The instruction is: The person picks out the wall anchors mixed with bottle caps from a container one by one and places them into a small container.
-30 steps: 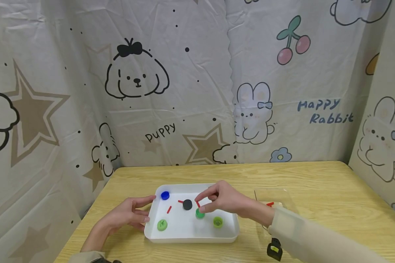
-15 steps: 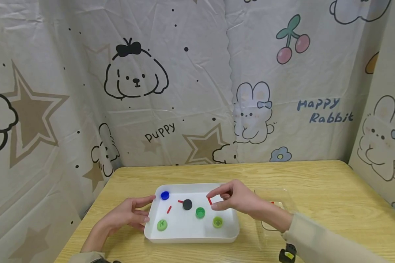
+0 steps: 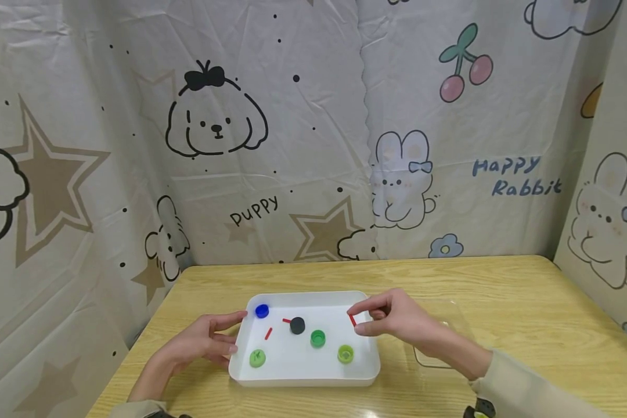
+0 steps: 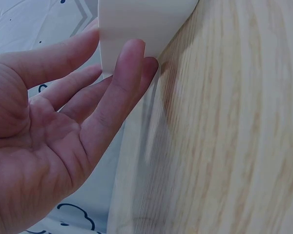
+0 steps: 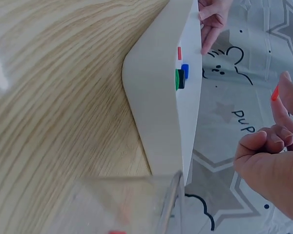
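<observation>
My right hand [image 3: 404,319] pinches a small red stick [image 3: 352,319] between thumb and index finger, above the right end of a white tray [image 3: 292,382]. The right wrist view also has the red stick [image 5: 275,93] at the fingertips. Against the tray's left wall rests my left hand [image 3: 201,339], its fingers fairly straight, as the left wrist view confirms at the tray wall [image 4: 136,24]. Inside the tray lie two more red sticks, one at left [image 3: 269,334] and one [image 3: 286,320] touching a black round piece [image 3: 297,325].
Also in the tray are a blue cap [image 3: 262,311], a light green round piece [image 3: 257,358], a green cap [image 3: 317,338] and a yellow-green cap [image 3: 346,353]. A clear plastic box [image 5: 122,200] with something red in it stands right of the tray, partly behind my right forearm.
My right hand has moved right, from over the green cap to the tray's right end, carrying the red stick. The left hand has stayed at the tray's left wall.
</observation>
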A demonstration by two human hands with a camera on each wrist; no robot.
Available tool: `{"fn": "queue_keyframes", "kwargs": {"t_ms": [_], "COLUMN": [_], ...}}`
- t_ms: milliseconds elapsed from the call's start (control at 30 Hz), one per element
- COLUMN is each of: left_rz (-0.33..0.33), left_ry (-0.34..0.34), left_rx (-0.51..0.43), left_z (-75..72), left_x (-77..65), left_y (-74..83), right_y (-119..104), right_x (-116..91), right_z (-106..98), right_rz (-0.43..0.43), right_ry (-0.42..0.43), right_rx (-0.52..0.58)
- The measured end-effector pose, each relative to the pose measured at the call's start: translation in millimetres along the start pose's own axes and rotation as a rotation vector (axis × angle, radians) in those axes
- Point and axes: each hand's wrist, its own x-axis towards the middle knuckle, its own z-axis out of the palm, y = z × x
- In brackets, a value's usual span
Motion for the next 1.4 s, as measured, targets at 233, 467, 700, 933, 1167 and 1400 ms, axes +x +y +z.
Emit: {"fn": "queue_keyframes", "kwargs": {"t_ms": [233, 467, 700, 933, 1167, 1400], "left_rz": [-0.003, -0.010, -0.013, -0.005, -0.006, -0.001], "left_ry": [0.011, 0.023, 0.024, 0.012, 0.017, 0.007], "left_rx": [0.005, 0.010, 0.016, 0.005, 0.012, 0.002], "left_z": [1.2, 2.6, 2.6, 2.1, 2.0, 1.4], "left_x": [-1.2, -0.4, 0.1, 0.0, -0.2, -0.7], "left_y": [1.3, 1.4, 1.0, 1.0, 0.9, 1.6], "right_y": [6, 10, 13, 16, 22, 29], "right_x": [-11, -22, -38, -49, -59, -66], "right_z": [-13, -28, -43, -57, -73, -85], "right_rz": [0.000, 0.031, 0.045, 0.034, 0.098, 0.117], "right_ry": [0.022, 0.049, 0.068, 0.094, 0.140, 0.178], "right_rx": [0.005, 0.008, -0.017, -0.038, -0.054, -0.064]}}
